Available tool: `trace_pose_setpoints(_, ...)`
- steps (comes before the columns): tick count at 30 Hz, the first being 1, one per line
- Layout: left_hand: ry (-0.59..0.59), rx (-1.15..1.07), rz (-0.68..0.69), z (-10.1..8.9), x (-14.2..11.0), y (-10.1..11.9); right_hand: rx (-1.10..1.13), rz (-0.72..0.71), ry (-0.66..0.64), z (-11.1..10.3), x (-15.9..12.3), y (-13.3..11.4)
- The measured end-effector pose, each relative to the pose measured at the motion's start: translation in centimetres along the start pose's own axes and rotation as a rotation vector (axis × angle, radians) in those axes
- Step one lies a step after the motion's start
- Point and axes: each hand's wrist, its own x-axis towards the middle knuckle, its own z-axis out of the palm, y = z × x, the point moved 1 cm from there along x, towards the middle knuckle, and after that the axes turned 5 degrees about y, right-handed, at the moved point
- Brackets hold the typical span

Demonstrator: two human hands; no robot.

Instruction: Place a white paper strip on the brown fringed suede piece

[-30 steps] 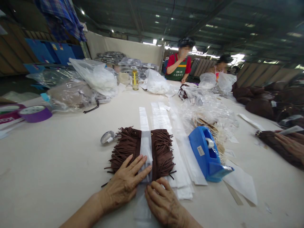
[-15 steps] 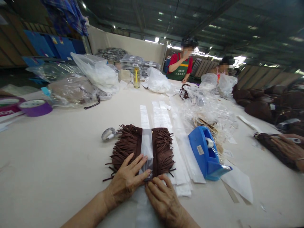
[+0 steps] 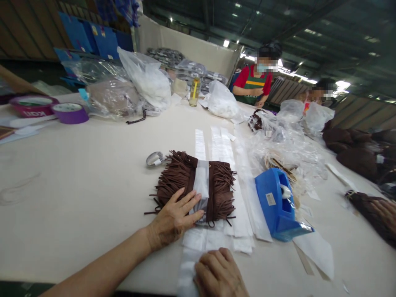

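Note:
A brown fringed bag (image 3: pixel 167 177) lies flat on the table with a translucent white strip (image 3: pixel 202 175) running across its middle. My left hand (image 3: pixel 176 216) rests on the bag's lower front, fingers stretched over the strip and the fringe. Closer to the table's front edge, my right hand (image 3: pixel 219 272) is closed, knuckles up, beside the near end of the white strips (image 3: pixel 206 239). Its fingertips are hidden, so I cannot see what is in them. More long white strips (image 3: pixel 244 206) lie under and to the right of the bag.
A blue tape dispenser (image 3: pixel 274 206) stands right of the strips. A coiled grey item (image 3: pixel 154 159) sits left of the bag. Tape rolls (image 3: pixel 70 113) and bagged goods (image 3: pixel 114 97) are further back. At right, a co-worker's hand (image 3: pixel 385 212) touches a dark item.
My right hand has drawn back from the bag's lower edge toward the table's front edge. My left hand stays on the bag. The view has turned left.

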Motion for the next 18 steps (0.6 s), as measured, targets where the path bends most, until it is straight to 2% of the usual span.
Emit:
trace_pose_setpoints(5, 0.022, -0.003, -0.016, 0.4, -0.3, 0.0, -0.036, -0.068, -0.114, 0.6, 0.2, 0.2)
trace_pose_setpoints(8, 0.040, 0.002, -0.005, 0.4, -0.2, 0.0, -0.038, -0.027, -0.149, 0.8, 0.0, 0.5)
trace_pose_setpoints(13, 0.044, 0.009, 0.001, 0.2, 0.0, 0.0, 0.091, 0.076, -0.258, 0.8, -0.1, 0.8)
trace_pose_setpoints(18, 0.041, 0.001, -0.010, 0.3, -0.2, 0.0, 0.051, -0.005, -0.282, 1.2, 0.3, 0.6)
